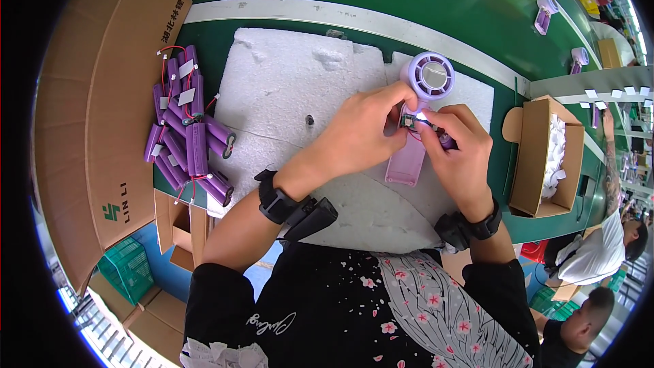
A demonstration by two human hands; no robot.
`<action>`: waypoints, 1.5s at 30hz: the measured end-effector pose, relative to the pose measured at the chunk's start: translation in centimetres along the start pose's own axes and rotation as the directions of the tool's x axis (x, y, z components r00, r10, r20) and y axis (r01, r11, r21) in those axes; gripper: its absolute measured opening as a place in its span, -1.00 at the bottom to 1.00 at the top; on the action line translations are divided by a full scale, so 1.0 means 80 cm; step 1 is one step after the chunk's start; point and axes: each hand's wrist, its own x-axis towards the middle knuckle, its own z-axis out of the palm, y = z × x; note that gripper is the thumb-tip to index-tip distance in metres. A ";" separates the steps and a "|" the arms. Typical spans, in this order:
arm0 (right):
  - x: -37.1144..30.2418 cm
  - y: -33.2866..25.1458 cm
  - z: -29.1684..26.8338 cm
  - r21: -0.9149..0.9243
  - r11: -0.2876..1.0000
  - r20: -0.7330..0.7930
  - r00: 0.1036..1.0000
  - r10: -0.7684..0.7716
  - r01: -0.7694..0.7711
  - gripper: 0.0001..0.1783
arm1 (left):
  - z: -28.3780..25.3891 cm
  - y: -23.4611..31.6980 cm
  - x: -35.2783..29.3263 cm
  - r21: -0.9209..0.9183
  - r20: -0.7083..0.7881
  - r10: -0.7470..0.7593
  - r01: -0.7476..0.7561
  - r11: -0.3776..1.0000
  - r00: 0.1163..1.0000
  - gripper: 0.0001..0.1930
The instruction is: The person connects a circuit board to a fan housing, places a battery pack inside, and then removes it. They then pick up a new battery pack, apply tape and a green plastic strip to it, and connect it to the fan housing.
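A lilac handheld fan (434, 76) lies on a white foam sheet (286, 82), its round head pointing away from me and its pink handle shell (403, 167) open. At the neck shows a small green circuit board (409, 121), with a bright glint beside it. My left hand (368, 123) is closed on the fan's neck from the left, thumb and forefinger beside the board. From the right, my right hand (462, 143) pinches at the board's edge. Partly hidden under its fingers is a purple cylindrical battery (447, 141), with a red wire near the board.
Several purple batteries (196, 150) with wires and white tabs are piled at the left, beside a large cardboard box (102, 116). At the right, an open carton (533, 157) holds small white pieces. More fans (545, 13) stand on the green bench, and co-workers (599, 252) sit farther right.
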 end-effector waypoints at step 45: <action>0.001 0.002 -0.049 -0.230 0.964 0.226 0.971 -0.077 0.130 -0.83 | -0.015 -0.001 0.000 -0.159 -0.043 -0.143 0.135 0.978 0.989 -0.62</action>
